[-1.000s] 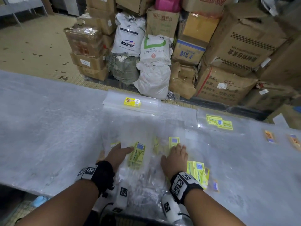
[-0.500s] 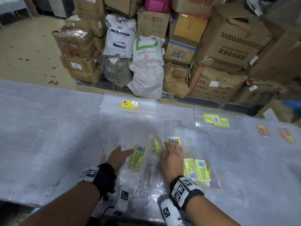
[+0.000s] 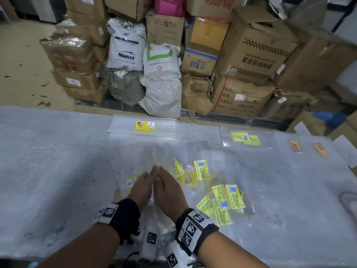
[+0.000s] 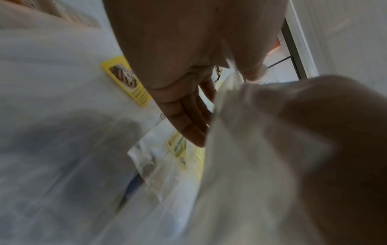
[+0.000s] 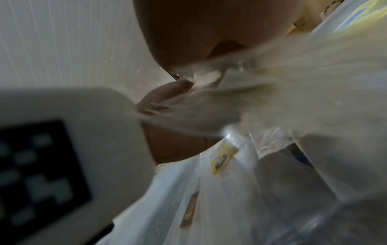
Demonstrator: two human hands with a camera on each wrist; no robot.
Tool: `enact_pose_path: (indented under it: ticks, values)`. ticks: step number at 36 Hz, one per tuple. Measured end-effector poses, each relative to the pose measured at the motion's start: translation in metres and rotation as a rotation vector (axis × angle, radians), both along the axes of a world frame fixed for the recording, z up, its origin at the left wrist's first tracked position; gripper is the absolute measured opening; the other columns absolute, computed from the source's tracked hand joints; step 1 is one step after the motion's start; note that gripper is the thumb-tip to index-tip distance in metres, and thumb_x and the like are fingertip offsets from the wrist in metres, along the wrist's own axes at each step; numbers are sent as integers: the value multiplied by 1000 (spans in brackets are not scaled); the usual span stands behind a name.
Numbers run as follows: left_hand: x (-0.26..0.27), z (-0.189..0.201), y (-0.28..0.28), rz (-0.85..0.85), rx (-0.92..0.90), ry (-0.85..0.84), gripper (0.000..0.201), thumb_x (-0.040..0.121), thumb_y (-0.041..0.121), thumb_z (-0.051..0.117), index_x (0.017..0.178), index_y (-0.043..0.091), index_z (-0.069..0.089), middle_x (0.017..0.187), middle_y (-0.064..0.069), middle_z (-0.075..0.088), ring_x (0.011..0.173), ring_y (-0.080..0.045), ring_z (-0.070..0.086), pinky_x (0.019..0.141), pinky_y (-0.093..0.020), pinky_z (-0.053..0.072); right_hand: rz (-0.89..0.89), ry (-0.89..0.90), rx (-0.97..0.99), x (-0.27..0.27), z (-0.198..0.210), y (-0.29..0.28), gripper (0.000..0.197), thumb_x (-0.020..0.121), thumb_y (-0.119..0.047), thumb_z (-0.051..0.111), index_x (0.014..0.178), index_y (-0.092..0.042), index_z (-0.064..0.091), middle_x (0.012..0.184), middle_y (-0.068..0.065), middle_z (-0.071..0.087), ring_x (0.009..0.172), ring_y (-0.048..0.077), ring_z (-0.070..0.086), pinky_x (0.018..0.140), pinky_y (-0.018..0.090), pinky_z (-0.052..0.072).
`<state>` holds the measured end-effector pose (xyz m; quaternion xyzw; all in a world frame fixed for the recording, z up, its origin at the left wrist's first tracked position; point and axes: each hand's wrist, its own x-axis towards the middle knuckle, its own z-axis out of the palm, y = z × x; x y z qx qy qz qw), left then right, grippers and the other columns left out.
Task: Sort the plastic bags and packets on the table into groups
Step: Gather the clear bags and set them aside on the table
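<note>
clear bags lying on a shiny grey table [image 3: 48, 171]
left hand [image 3: 141, 185] and right hand [image 3: 170, 188] are pressing flat together on thin bags [image 3: 154, 157]; brown boxes [image 3: 257, 55] are sitting behind.

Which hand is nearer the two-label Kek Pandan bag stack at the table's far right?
Right. The right hand lies below-left of the Kek Pandan stack; the left hand is pressed alongside it, one hand farther left.

Clear, glossy plastic bags [image 3: 193, 171] with yellow printed labels [image 3: 228, 200] lie on a table [image 3: 48, 171] wrapped in cloudy, faintly shiny plastic film. Behind stand matt brown cardboard boxes [image 3: 257, 55] (crumpled, torn) and 2 white woven sacks [image 3: 125, 45].
</note>
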<state>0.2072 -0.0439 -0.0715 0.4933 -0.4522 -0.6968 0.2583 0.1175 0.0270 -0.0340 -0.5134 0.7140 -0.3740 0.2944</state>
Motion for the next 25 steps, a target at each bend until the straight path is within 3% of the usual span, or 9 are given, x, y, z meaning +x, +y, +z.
enact_pose_path:
  ticks: [2,3,5,6,10,13,15,20,25]
  values:
    - [-1,2,1,-4,-59,-16,80,67,80,67,115,16,66,115,2,70,108,-10,65,101,-35,47,1,-17,6,2,-1,0,49,96,-34,31,132,-12,55,136,8,57,129,20,49,111,37,37]
    - [-1,5,1,-13,-80,-34,63,77,69,68,105,13,65,107,2,70,100,-7,65,93,-29,49,-6,-18,11,1,-3,1,52,94,-36,30,132,-11,56,134,8,58,127,20,51,110,35,38]
    - [0,9,2,-1,-114,-82,31,95,40,62,88,10,58,89,2,63,84,-10,60,73,-24,46,-37,-7,39,-4,-2,6,44,97,-27,37,133,-10,56,135,5,58,126,15,51,106,16,36]
    - [1,9,2,-2,-124,-85,26,97,32,60,92,7,60,90,-2,66,86,-15,63,70,-25,47,-66,5,45,-9,0,9,39,98,-19,42,133,-9,56,134,5,59,124,13,52,100,8,34]
    - [11,-4,-2,-18,-72,-92,29,95,33,63,120,20,65,112,1,72,107,-22,67,91,-38,51,-195,159,79,-35,-4,24,28,96,-5,49,121,-4,63,124,6,62,118,19,55,90,0,24]
    - [17,-9,-4,-15,-15,-86,35,89,41,66,119,24,67,115,1,73,111,-25,66,102,-51,47,-350,306,142,-57,-14,37,29,89,-10,56,117,-9,65,118,6,63,116,25,53,99,20,35]
    - [17,-10,-4,-21,6,-69,27,92,35,64,115,22,69,111,0,74,108,-24,68,99,-47,49,-439,391,253,-71,-20,44,36,85,-19,60,120,-12,61,119,7,59,116,28,51,99,35,36]
    - [15,-10,-3,7,30,-77,18,96,30,61,110,21,69,107,1,75,107,-21,68,99,-44,48,-475,537,471,-96,-34,59,59,82,-49,65,127,-13,52,123,10,53,114,30,48,97,40,38]
    - [15,-15,0,15,89,-42,18,95,28,63,110,18,69,110,-2,74,113,-26,64,108,-52,41,-464,586,493,-102,-42,61,46,85,-46,64,112,-9,62,113,15,58,107,35,54,90,42,44]
